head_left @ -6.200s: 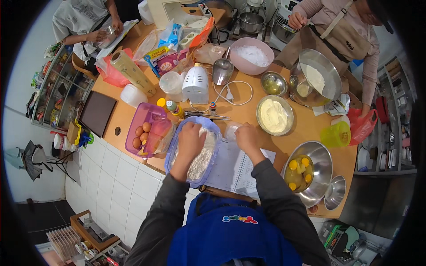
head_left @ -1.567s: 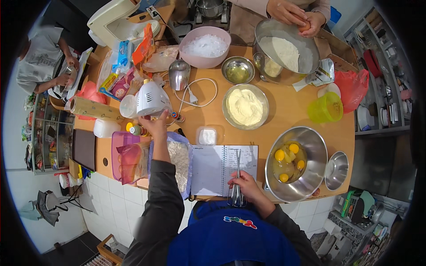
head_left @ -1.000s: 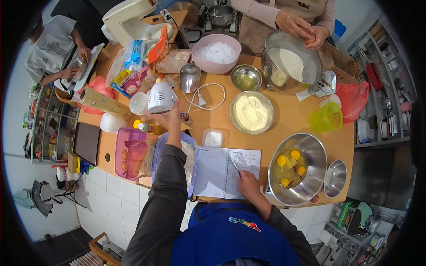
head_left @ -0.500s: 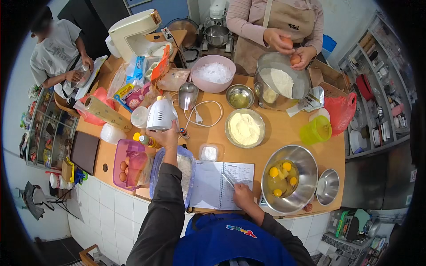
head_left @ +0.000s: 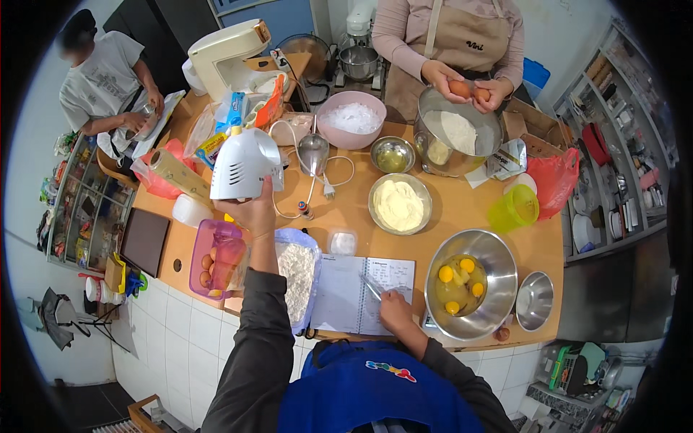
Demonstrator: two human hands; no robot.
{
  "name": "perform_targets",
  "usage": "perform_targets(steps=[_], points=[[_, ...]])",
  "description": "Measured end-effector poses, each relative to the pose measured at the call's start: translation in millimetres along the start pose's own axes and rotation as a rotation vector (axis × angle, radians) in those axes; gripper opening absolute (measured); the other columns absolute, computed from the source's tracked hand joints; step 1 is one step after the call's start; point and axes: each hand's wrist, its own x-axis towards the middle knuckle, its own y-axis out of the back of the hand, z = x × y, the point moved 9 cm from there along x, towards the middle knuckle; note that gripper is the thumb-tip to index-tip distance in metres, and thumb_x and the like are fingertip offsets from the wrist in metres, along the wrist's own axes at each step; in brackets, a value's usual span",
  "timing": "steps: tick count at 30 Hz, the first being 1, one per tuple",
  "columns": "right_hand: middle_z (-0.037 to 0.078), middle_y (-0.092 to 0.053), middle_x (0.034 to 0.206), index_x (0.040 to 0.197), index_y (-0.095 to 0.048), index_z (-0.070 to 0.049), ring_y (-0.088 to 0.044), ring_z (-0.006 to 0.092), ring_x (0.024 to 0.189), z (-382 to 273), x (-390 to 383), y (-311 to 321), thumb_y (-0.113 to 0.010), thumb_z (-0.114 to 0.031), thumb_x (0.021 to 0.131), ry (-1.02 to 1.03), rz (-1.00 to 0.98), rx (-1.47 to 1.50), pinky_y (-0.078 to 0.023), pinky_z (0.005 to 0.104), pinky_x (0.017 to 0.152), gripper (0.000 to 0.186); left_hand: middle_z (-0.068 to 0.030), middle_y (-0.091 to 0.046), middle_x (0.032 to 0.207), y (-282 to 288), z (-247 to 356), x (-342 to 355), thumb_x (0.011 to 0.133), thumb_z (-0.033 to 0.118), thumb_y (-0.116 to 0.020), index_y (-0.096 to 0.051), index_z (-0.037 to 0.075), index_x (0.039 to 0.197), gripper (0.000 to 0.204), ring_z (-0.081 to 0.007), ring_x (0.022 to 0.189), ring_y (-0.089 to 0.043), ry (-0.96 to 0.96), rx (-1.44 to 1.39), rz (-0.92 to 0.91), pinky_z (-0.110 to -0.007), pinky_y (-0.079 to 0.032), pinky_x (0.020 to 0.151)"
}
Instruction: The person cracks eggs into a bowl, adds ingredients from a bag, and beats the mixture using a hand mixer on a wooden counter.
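My left hand [head_left: 254, 213] is wrapped round a white electric hand mixer [head_left: 242, 164], held up over the left part of the table; no beaters show on it. Its white cord [head_left: 312, 193] trails across the wood to a plug beside a metal scoop [head_left: 313, 153]. In my closed right hand [head_left: 397, 315] is a slim silver rod [head_left: 371, 286], whose kind I cannot make out, above an open spiral notebook [head_left: 336, 307]. Right of that hand stands a steel bowl [head_left: 499, 278] with several cracked eggs [head_left: 462, 280]. Beneath my left forearm lies a tub of white flour [head_left: 294, 278].
A purple tray of eggs [head_left: 209, 249] sits at the left edge. Farther back are a bowl of pale yellow cream [head_left: 399, 204], a pink bowl [head_left: 351, 119] and a large mixing bowl [head_left: 462, 130]. Opposite, a person in an apron holds two eggs [head_left: 471, 90]. Another person works at far left.
My left hand has lifted the mixer and turned it sideways, slightly left, pulling its cord along. The right hand barely moved. Across the table, the other person's hands came level, an egg in each.
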Motion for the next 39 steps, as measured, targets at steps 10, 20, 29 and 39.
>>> perform_targets(steps=[10, 20, 29, 39], points=[[0.016, -0.055, 0.104, 0.102, -0.058, -0.002, -0.053, 0.0320, 0.099, -22, -8, 49, -0.067, -0.038, 0.074, 0.035, 0.083, -0.004, -0.046, 0.0471, 0.079, 0.047, -0.0149, -0.045, 0.124, 41, 90, -53, 0.063, -0.004, -0.075, -0.029, -0.001, 0.132, 0.084, -0.0246, 0.110, -0.050, 0.114, 0.010, -0.219, -0.037, -0.043, 0.092], [0.012, -0.051, 0.122, 0.124, -0.047, -0.002, -0.049, 0.0234, 0.114, -141, -56, 272, -0.080, -0.008, 0.061, 0.854, 0.233, 0.755, -0.040, 0.0333, 0.095, 0.071, -0.0135, -0.045, 0.127, 68, 143, -144, 0.057, 0.011, -0.082, -0.027, 0.003, 0.136, 0.096, -0.0264, 0.117, -0.046, 0.319, -0.065, -0.811, -0.038, -0.038, 0.098], [0.003, -0.064, 0.090, 0.097, -0.061, -0.001, -0.061, 0.0112, 0.083, -92, -51, 264, -0.080, -0.001, 0.058, 0.724, 0.251, 1.142, -0.049, 0.0269, 0.075, 0.043, -0.0122, -0.044, 0.127, 8, 158, -145, 0.050, 0.019, -0.087, -0.030, 0.000, 0.133, 0.103, -0.0217, 0.119, -0.043, 0.451, -0.154, -0.973, -0.036, -0.035, 0.100], [0.006, -0.059, 0.082, 0.106, -0.052, 0.002, -0.057, 0.0142, 0.064, -4, -79, 253, -0.057, 0.013, 0.063, 0.536, 0.605, 1.697, -0.042, 0.0242, 0.051, 0.045, -0.0143, -0.061, 0.086, 14, 35, -271, 0.071, 0.002, -0.061, -0.062, 0.002, 0.082, 0.011, -0.0344, 0.083, -0.056, -0.253, 0.337, -1.360, -0.041, -0.046, 0.074]])
